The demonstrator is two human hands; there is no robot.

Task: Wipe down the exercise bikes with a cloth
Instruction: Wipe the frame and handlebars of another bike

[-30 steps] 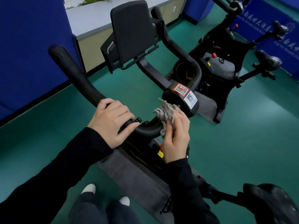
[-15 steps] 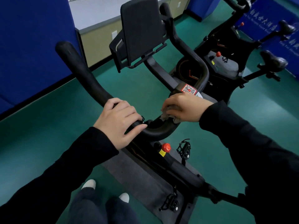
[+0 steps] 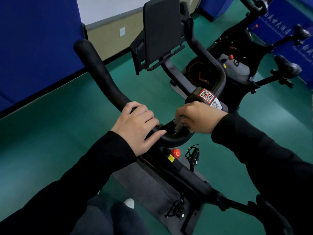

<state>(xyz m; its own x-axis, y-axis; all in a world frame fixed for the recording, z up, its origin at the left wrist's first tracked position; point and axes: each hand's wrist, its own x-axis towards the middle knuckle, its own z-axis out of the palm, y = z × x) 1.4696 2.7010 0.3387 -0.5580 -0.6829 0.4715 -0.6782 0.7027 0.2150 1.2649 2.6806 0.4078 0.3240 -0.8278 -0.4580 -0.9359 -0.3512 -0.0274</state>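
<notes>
A black exercise bike stands in front of me, its curved handlebar (image 3: 101, 78) running from upper left down to the centre. My left hand (image 3: 137, 126) grips the left handlebar near its base. My right hand (image 3: 198, 118) holds a crumpled grey cloth (image 3: 178, 123) and presses it onto the middle bend of the handlebar, just below the QR-code stickers (image 3: 206, 95). Most of the cloth is hidden under the fingers. A black tablet holder (image 3: 160, 29) rises above the bars.
A second black bike (image 3: 240, 65) stands at the upper right on a grey mat. A red knob (image 3: 175, 153) and a pedal (image 3: 193, 154) sit below the handlebar. Blue panels line the left and far right. My shoes (image 3: 129, 202) are on the green floor.
My right hand turned over from beside the bar to on top of it, covering the cloth on the middle bend. My left hand kept its grip. The view moved closer.
</notes>
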